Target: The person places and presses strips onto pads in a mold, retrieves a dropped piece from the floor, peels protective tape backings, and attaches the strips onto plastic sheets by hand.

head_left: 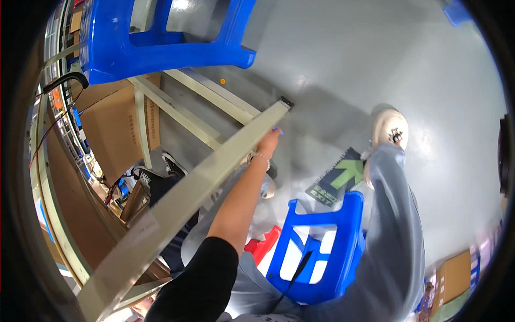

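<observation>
My left hand (267, 143) is low beside the pale table leg (204, 174), near the leg's black foot. Its fingers are curled, and a small blue bit (277, 130) shows at the fingertips; whether it is held or is part of the fingers I cannot tell. A beaded bracelet circles the wrist, below a black sleeve. My right hand is out of view. Between my legs a blue plastic stool (347, 228) stands partly covered by a dark strap, with a red object (263, 246) beside it.
Another blue stool (110, 53) is at the upper left, by the table frame. Under the table are a cardboard box (115, 129) and another person's black shoes (173, 163). A green arrow floor sign (340, 177) lies near my foot. An orange disc (222, 81) is on the floor.
</observation>
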Demonstrator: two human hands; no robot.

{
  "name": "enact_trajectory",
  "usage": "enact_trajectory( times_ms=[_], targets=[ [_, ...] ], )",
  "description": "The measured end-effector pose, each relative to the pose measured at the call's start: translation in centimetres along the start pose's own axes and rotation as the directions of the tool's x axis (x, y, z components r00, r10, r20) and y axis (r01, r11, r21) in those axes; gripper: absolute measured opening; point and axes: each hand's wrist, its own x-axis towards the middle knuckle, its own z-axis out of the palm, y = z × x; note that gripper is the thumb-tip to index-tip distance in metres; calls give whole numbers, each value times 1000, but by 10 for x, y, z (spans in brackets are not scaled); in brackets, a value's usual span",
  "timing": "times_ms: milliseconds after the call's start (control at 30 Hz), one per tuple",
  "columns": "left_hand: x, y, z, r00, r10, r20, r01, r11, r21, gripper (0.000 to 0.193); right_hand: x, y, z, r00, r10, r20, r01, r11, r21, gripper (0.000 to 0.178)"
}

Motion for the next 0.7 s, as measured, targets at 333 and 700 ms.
enact_trajectory(
  times_ms=[333, 700],
  targets=[
    [-365, 218, -138, 941, 183, 286, 267, 122, -956, 39, -50, -26, 6, 857, -103, -505, 215, 962, 170, 31],
    [-611, 210, -254, 379, 808, -450, -818, 66, -571, 60, -128, -136, 13, 796, -540, -274, 550, 456, 700, 56]
  ],
)
